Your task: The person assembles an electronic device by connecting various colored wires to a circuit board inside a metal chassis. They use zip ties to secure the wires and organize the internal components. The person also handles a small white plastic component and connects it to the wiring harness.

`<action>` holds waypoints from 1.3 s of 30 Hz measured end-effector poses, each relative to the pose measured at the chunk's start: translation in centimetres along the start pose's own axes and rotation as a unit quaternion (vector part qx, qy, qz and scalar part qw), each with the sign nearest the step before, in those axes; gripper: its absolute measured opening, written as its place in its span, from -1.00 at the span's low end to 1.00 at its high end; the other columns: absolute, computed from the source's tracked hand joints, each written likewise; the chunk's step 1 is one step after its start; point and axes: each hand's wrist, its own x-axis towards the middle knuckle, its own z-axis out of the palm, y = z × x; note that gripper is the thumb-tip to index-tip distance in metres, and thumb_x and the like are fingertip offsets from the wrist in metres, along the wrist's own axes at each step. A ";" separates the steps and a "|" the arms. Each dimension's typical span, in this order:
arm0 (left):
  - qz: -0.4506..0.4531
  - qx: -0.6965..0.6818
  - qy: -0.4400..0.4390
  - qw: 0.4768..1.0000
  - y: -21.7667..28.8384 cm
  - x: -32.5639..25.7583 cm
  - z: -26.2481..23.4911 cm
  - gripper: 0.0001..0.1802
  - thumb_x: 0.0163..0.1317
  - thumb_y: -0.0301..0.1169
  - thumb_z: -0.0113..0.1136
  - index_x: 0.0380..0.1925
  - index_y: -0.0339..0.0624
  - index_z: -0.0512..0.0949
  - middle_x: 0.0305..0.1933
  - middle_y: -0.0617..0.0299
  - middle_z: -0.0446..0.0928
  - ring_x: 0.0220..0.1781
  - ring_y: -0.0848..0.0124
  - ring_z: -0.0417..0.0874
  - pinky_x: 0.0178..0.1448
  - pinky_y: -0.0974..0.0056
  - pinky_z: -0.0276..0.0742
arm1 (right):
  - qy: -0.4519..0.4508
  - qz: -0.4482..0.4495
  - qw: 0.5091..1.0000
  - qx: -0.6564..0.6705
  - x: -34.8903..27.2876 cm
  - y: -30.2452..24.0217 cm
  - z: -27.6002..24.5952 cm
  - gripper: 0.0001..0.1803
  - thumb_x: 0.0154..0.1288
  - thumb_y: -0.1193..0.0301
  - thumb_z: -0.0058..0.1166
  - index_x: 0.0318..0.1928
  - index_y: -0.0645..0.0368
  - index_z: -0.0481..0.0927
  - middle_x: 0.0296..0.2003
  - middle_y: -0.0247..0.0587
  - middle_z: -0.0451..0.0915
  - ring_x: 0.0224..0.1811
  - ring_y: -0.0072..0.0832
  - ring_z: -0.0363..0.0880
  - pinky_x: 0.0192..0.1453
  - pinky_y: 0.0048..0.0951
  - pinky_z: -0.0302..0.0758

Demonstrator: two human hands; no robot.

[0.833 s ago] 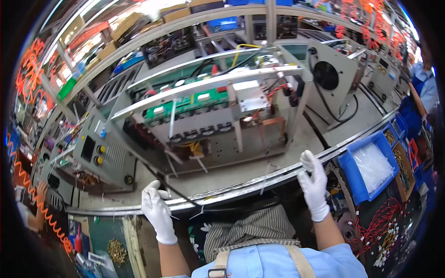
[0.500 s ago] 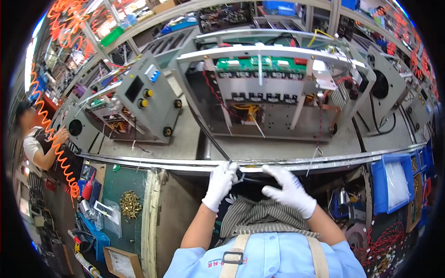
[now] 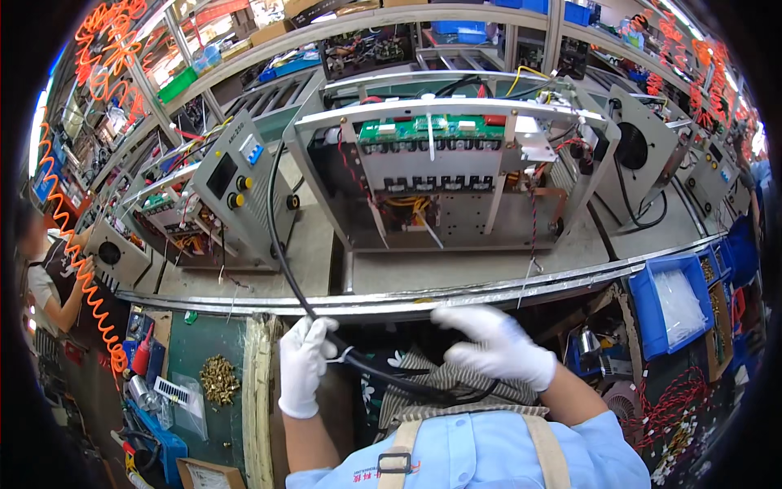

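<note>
My left hand [image 3: 305, 363], in a white glove, is closed round a thick black cable [image 3: 282, 262]. The cable runs up over the bench edge beside the open grey machine chassis [image 3: 346, 236], and its lower length curves across my lap. A small white cable tie [image 3: 340, 357] circles it just right of my fingers. My right hand [image 3: 498, 345], also gloved, hovers above the lap with fingers apart and holds nothing. The chassis shows a green circuit board [image 3: 440, 130] and several black components.
More grey machines stand left [image 3: 232, 191] and right [image 3: 649, 147]. A blue bin [image 3: 631, 303] of white ties sits at the right. Brass fittings [image 3: 218, 380] lie on the green mat [image 3: 213, 326]. An orange coiled hose [image 3: 69, 244] hangs left, near a person [image 3: 49, 285].
My left hand has moved left and down with the cable, which now spans a longer stretch over the bench and my lap. My right hand has shifted slightly left, still with fingers apart.
</note>
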 end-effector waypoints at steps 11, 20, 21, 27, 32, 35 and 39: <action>0.160 0.039 0.129 0.978 1.2 12.7 5.2 -0.36 0.42 -0.33 0.03 0.44 -0.25 0.13 -0.38 0.32 0.48 -0.45 0.62 0.34 -0.37 0.44 0.32 | 0.462 0.190 0.825 0.263 -2.6 18.0 -25.1 -0.26 0.46 -0.16 -0.17 0.34 0.20 0.33 0.23 -0.08 0.47 0.24 -0.27 0.46 0.31 -0.25 0.34; 0.284 0.385 0.295 0.827 -1.8 19.7 8.4 -0.58 0.41 -0.42 -0.04 0.20 -0.41 0.30 -0.24 -0.05 0.60 -0.22 0.10 0.63 -0.16 0.09 0.49 | 0.321 0.220 0.840 0.378 7.0 34.9 -29.1 -0.33 0.45 -0.10 -0.13 0.28 0.18 0.36 0.12 -0.11 0.53 0.14 -0.26 0.54 0.18 -0.24 0.49; 0.250 0.403 0.284 0.834 -1.2 20.3 8.5 -0.57 0.39 -0.46 -0.04 0.21 -0.43 0.29 -0.21 -0.09 0.61 -0.15 0.09 0.65 -0.10 0.10 0.51 | 0.319 0.211 0.839 0.386 7.2 35.2 -29.0 -0.34 0.45 -0.09 -0.13 0.28 0.18 0.36 0.11 -0.11 0.54 0.13 -0.26 0.55 0.17 -0.24 0.49; 0.170 0.426 0.242 0.855 1.6 28.1 9.5 -0.49 0.32 -0.39 -0.04 0.25 -0.36 0.27 0.00 -0.20 0.59 0.01 -0.13 0.60 0.05 -0.04 0.50 | 0.309 0.170 0.832 0.429 3.9 32.6 -24.1 -0.38 0.44 -0.04 -0.10 0.24 0.19 0.38 0.06 -0.13 0.56 0.07 -0.29 0.58 0.11 -0.25 0.55; 0.152 0.427 0.208 0.867 2.9 32.5 9.8 -0.61 0.33 -0.32 -0.09 0.08 -0.26 0.42 -0.12 -0.26 0.60 -0.03 -0.16 0.60 0.04 -0.12 0.47 | 0.332 0.115 0.826 0.441 -0.7 26.4 -18.3 -0.42 0.44 0.00 -0.08 0.22 0.20 0.39 0.01 -0.15 0.58 0.02 -0.30 0.61 0.07 -0.26 0.59; 0.132 0.428 0.209 0.869 4.4 33.5 9.5 -0.62 0.31 -0.27 -0.14 -0.01 -0.24 0.50 -0.12 -0.30 0.59 -0.01 -0.19 0.60 0.07 -0.14 0.45 | 0.356 0.068 0.824 0.436 -1.9 22.7 -14.9 -0.45 0.44 0.03 -0.06 0.20 0.20 0.40 -0.01 -0.16 0.59 0.00 -0.32 0.63 0.04 -0.26 0.62; 0.167 0.415 0.199 0.872 3.3 37.8 8.3 -0.61 0.33 -0.29 -0.13 0.06 -0.19 0.51 -0.13 -0.22 0.61 -0.04 -0.17 0.60 0.05 -0.13 0.47 | 0.397 0.078 0.837 0.369 -1.7 15.9 -11.5 -0.43 0.45 0.08 -0.04 0.30 0.15 0.30 0.11 -0.22 0.51 0.11 -0.39 0.56 0.09 -0.29 0.57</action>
